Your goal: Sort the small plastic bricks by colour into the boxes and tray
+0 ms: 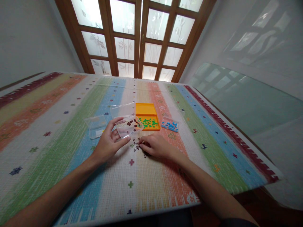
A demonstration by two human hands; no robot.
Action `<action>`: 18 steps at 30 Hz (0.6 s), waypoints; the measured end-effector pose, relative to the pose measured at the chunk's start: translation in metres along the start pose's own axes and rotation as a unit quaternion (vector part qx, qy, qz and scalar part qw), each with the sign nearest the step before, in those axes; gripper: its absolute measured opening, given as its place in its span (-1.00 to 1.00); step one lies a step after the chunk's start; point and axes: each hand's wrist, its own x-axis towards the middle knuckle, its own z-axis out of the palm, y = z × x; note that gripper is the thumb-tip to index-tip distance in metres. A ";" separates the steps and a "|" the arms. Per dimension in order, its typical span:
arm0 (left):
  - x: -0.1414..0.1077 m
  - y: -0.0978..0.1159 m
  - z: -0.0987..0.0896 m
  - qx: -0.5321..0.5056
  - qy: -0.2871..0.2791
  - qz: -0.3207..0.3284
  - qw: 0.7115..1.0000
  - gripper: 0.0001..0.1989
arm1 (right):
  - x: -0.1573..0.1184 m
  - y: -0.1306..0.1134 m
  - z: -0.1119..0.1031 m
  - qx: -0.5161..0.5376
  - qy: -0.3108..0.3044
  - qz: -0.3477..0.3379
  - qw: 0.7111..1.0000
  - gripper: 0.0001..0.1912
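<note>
My left hand grips a clear plastic box by its near left side, thumb at the front and fingers behind. The box is tilted with its clear lid raised, and several dark brown toy bricks lie inside. Just right of it, my right hand rests low on the tablecloth with its fingers pinched together. Under and beside those fingertips is a loose pile of small brown and greyish bricks. Whatever is between the fingertips is too small and hidden to make out.
Behind the hands stands an open orange box holding green bricks. A clear box with blue bricks sits to its right. Another open clear box is at left. The striped tablecloth covers the table; wooden glazed doors stand beyond.
</note>
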 end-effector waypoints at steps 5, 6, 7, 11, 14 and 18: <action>-0.002 0.000 0.001 0.011 -0.008 0.007 1.000 -0.30 | -0.004 0.002 -0.005 0.009 0.001 0.011 1.000 -0.82; -0.003 0.001 0.001 0.011 -0.012 0.008 1.000 -0.30 | -0.005 0.004 -0.006 0.011 0.004 0.019 1.000 -0.82; -0.003 0.002 0.001 0.012 -0.015 0.009 1.000 -0.31 | -0.006 0.005 -0.007 0.013 0.008 0.026 1.000 -0.81; -0.005 0.004 0.002 0.010 -0.016 0.009 1.000 -0.31 | -0.007 0.011 -0.008 0.005 0.024 0.030 0.999 -0.80; -0.005 0.004 0.002 0.001 -0.015 0.003 1.000 -0.31 | -0.007 0.013 -0.005 -0.014 0.026 0.020 0.999 -0.77; -0.005 0.005 0.003 -0.006 -0.020 -0.001 1.000 -0.30 | -0.005 0.012 -0.002 -0.028 0.043 0.017 0.999 -0.73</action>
